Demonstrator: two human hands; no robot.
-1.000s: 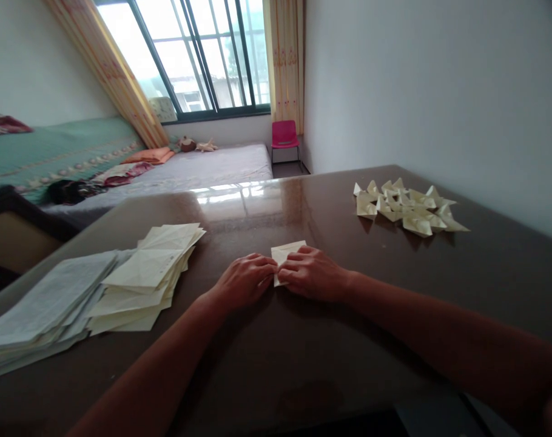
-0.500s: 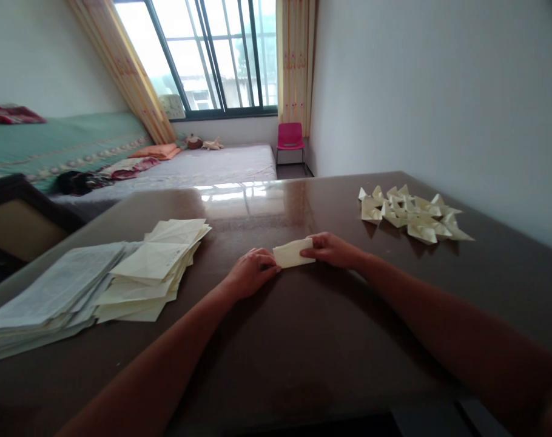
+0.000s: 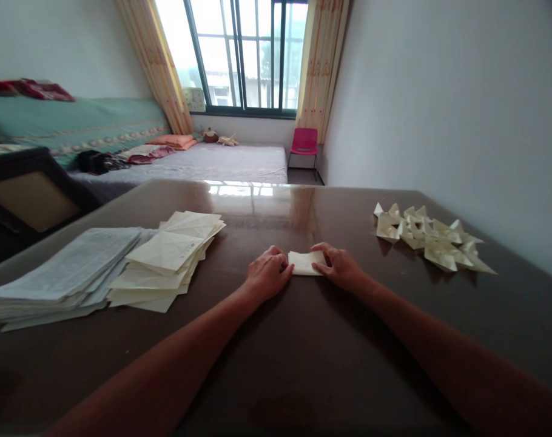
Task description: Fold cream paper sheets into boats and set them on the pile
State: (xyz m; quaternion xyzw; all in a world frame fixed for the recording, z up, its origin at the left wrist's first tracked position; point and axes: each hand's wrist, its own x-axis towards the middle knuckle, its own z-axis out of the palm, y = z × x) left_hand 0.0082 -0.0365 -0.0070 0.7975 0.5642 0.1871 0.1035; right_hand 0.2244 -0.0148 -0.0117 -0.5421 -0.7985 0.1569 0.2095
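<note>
A small folded piece of cream paper [image 3: 304, 263] lies at the middle of the brown table, its long side running left to right. My left hand [image 3: 270, 271] is closed at the paper's left end, thumb against its edge and fingers curled. From the other side my right hand [image 3: 342, 267] grips the right end, with the thumb on the near face and the forefinger along the top edge. Part of the paper's right end is hidden behind that thumb.
Several folded paper shapes [image 3: 433, 237] stand on the table's right side. To the left are a pile of creased cream sheets [image 3: 176, 243] and a stack of printed papers [image 3: 76, 261]. Beyond the glossy table [image 3: 267, 352] are a bed [image 3: 230, 161] and a pink chair [image 3: 304, 142].
The view has turned a little left, so everything sits further right. The folded paper now lies more level, and my right forefinger has spread along its top edge.
</note>
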